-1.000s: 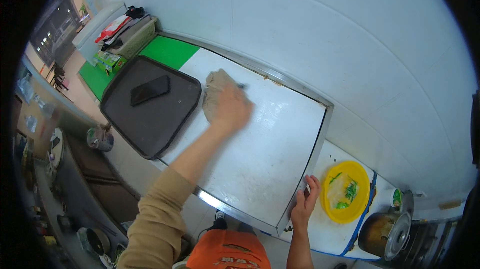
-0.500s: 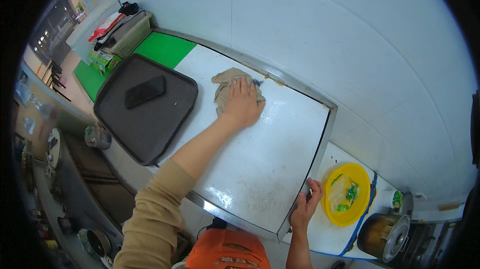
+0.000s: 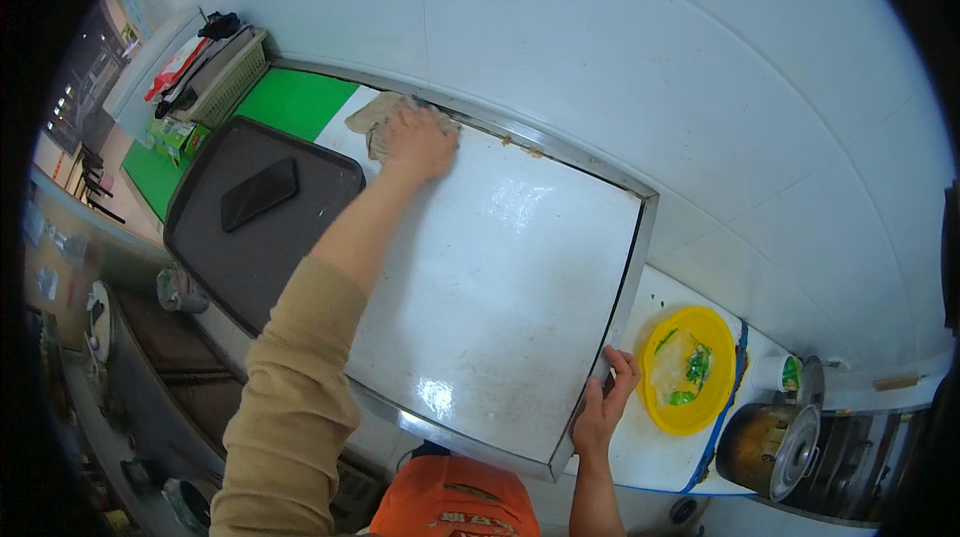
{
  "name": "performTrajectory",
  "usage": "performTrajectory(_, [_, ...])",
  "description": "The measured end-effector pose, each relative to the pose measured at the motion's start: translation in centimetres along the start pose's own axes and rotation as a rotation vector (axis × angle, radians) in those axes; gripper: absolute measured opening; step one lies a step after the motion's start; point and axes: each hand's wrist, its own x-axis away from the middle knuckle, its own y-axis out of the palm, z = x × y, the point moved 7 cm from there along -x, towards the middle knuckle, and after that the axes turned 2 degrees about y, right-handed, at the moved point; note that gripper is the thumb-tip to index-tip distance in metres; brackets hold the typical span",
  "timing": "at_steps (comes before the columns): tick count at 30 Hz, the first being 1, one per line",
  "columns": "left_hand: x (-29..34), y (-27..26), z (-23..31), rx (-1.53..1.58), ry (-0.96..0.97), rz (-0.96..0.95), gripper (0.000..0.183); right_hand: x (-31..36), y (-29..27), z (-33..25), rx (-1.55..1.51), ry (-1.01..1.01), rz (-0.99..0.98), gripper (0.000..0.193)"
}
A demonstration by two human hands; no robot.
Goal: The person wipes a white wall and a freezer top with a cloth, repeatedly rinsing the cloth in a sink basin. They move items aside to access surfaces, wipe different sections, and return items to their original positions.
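Note:
My left hand (image 3: 420, 142) presses a crumpled beige cloth (image 3: 369, 124) onto the white tabletop (image 3: 480, 287), close to its far edge by the wall. The fingers are bent over the cloth, and part of it sticks out on the left. At the tabletop's right edge, my right hand (image 3: 604, 409) rests against the metal rim (image 3: 632, 287). Its thumb and fingers are apart, with nothing between them. Left of my left forearm lies a dark brown tray (image 3: 290, 257) carrying a black phone-like slab (image 3: 260, 194). Wet streaks shine on the tabletop.
A yellow basin (image 3: 728, 377) with green-printed plastic inside stands on a lower surface at the right, near a stained lidded pot (image 3: 752, 445). A basket (image 3: 228, 82) of cloth-like items and a green box (image 3: 180, 140) sit at the far left. A wall (image 3: 640, 67) borders the far side.
My left hand has slid the cloth left and farther away, toward the wall edge. My right hand stays at the rim. The whole view has shifted slightly.

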Motion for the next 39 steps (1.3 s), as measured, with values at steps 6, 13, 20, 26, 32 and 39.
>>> performTrajectory(6, [2.9,-0.7,-0.2,0.017,-0.145,0.158,0.089,0.2,-0.2,-0.1,0.041,0.01,0.015,0.047])
performTrajectory(13, [20.5,4.7,5.9,0.059,0.415,0.141,0.083,0.3,-0.4,-0.4,0.092,-0.029,0.001,0.047])
performTrajectory(20, [25.7,-1.9,-2.9,0.24,0.126,0.156,0.075,0.6,-0.1,-1.1,0.153,-0.097,-0.012,0.044])
performTrajectory(26, [33.4,0.6,-5.8,0.165,0.368,0.028,0.067,0.7,0.0,-0.8,0.17,-0.117,-0.011,0.042])
performTrajectory(32, [37.9,-0.2,-6.7,-0.087,0.258,0.073,0.054,1.0,0.0,-0.9,0.229,-0.156,0.005,0.041])
performTrajectory(39, [40.4,-3.9,-0.3,0.213,0.558,-0.063,0.047,1.0,-0.3,-0.6,0.106,-0.142,-0.009,0.04])
